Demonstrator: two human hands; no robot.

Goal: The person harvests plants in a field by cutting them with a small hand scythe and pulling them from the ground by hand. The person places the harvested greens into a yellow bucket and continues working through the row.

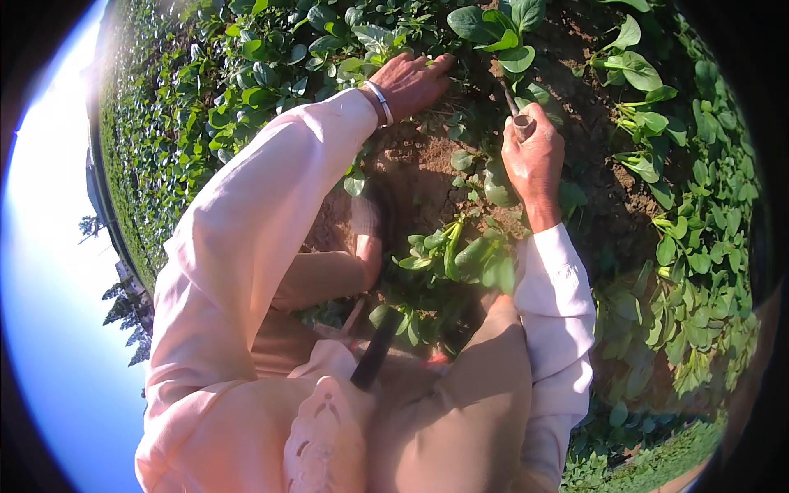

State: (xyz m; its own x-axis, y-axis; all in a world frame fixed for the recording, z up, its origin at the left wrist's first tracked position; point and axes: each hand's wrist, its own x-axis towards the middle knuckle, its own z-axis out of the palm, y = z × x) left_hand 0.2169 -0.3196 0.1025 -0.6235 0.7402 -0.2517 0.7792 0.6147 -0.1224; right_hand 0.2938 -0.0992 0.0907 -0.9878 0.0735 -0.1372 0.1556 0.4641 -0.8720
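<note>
My left hand (414, 85), with a metal bangle at its wrist, reaches into low green plants at the top centre; its fingertips are partly lost among leaves and shade, and whether they grip anything cannot be told. To its right, my right hand (535, 154) is closed around the handle of a small hand tool (511, 98). The round butt of the handle shows above the fist, and a thin metal shank points up toward the soil; its blade is not clearly seen. Leafy green plants (500, 31) stand just beyond the tool. Brown soil (419, 160) lies below my left hand.
Dense leafy plants (246, 80) cover the upper left. A row of broad-leaved plants (641, 117) runs down the right side. More leafy greens (456, 252) are near my knees, close to my shoe (368, 215). A dark strap-like object (377, 351) crosses in front of my clothing.
</note>
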